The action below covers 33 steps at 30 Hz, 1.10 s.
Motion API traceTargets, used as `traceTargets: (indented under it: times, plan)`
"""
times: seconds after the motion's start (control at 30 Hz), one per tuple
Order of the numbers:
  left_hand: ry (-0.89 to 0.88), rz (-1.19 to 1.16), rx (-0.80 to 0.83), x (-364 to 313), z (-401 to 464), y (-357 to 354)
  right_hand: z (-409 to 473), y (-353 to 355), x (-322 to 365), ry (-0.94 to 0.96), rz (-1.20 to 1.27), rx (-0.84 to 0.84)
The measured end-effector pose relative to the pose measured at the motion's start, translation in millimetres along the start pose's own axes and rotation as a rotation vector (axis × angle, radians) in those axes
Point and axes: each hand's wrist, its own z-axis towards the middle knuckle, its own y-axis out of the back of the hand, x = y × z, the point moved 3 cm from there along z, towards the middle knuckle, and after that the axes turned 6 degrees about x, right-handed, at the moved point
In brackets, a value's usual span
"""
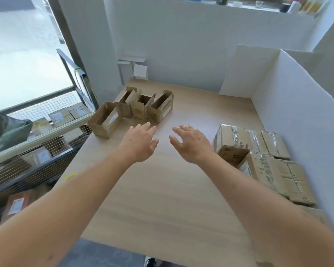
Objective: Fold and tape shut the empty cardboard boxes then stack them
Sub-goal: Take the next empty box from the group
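Note:
Several open, empty cardboard boxes stand in a cluster at the far left of the wooden table [162,189]; the nearest open box [105,119] sits at the table's left edge, and another open box [160,108] stands at the cluster's right end. Taped-shut boxes [258,153] lie grouped on the right side. My left hand [141,141] hovers over the table just in front of the open boxes, fingers spread, holding nothing. My right hand [191,143] is beside it, also empty with fingers apart, left of the taped boxes.
White foam-board walls [289,112] fence the table's right side and back. A wire-mesh cart [46,143] with more labelled boxes stands to the left below the table. A small white carton [140,71] sits against the back wall. A yellow band [70,176] lies near the table's left edge.

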Motion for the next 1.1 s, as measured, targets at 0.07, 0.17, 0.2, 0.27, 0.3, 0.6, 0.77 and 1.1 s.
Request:
traceTargets:
  times: [0.07,0.17,0.2,0.27,0.3,0.6,0.77,1.1]
  plan:
    - [0.026,0.014,0.004,15.8,-22.1,1.3,-7.1,-1.9,22.2,0.021,0.011,-0.002]
    - [0.073,0.007,-0.018,46.8,-43.5,7.0,-8.9,-5.8,59.2,0.055,0.027,-0.013]
    - [0.087,-0.005,-0.025,58.0,-48.9,9.2,-6.5,-8.4,71.6,0.069,0.027,-0.015]
    - [0.098,-0.028,-0.039,81.4,-57.6,11.5,1.4,-16.5,95.5,0.086,0.022,-0.005]
    - [0.099,-0.036,-0.045,94.2,-60.6,11.6,7.2,-21.3,107.5,0.09,0.014,0.004]
    - [0.065,-0.031,-0.041,248.2,-62.9,8.8,87.4,-75.8,242.9,0.059,-0.004,0.02]
    - [-0.001,-0.036,-0.021,328.5,-47.9,5.2,127.8,-109.6,301.2,0.028,-0.012,0.05]
    - [0.01,-0.046,0.025,416.1,29.3,-18.2,233.1,-165.8,318.5,-0.065,0.03,0.131]
